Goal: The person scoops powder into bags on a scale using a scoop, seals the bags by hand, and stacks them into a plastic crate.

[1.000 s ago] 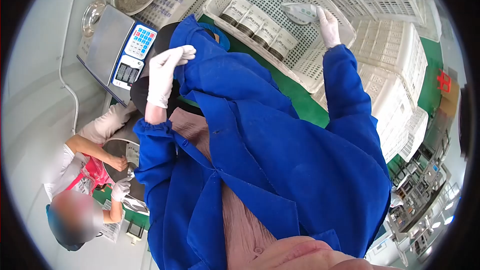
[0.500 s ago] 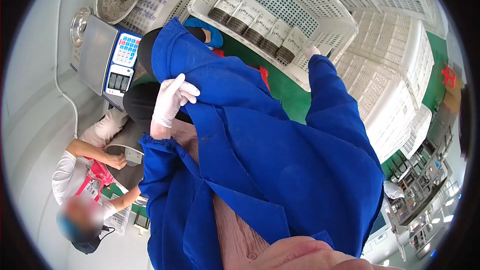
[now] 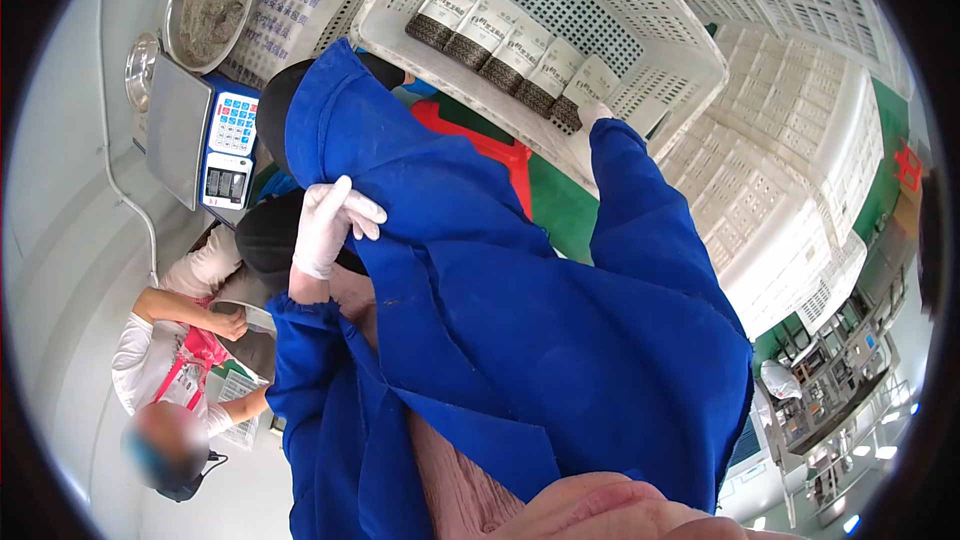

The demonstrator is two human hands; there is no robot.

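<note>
My left hand [image 3: 330, 225], in a white glove, is at the front of my blue jacket [image 3: 480, 270]. Its fingers are stretched out and spread near the jacket's edge, with nothing visible in them. My right arm reaches to a white perforated crate [image 3: 490, 105]. There my right hand [image 3: 594, 114], pale and mostly covered by the sleeve, is at the last of several pouches [image 3: 583, 88] standing in a row. The pouches are white on top with dark, grainy lower parts. My right fingers are too small and hidden to make out.
At the left are a weighing scale [image 3: 225, 140], a metal bowl of grainy material [image 3: 210, 5] and a smaller bowl [image 3: 141, 70]. A seated co-worker [image 3: 175, 350] handles a bucket. Stacked white crates [image 3: 770, 160] stand at right. A red stool-like object [image 3: 485, 145] is below the crate.
My right hand has moved left from the crate's near right side to the last pouch. The view has shifted slightly, showing more of the red object. My left hand keeps its pose.
</note>
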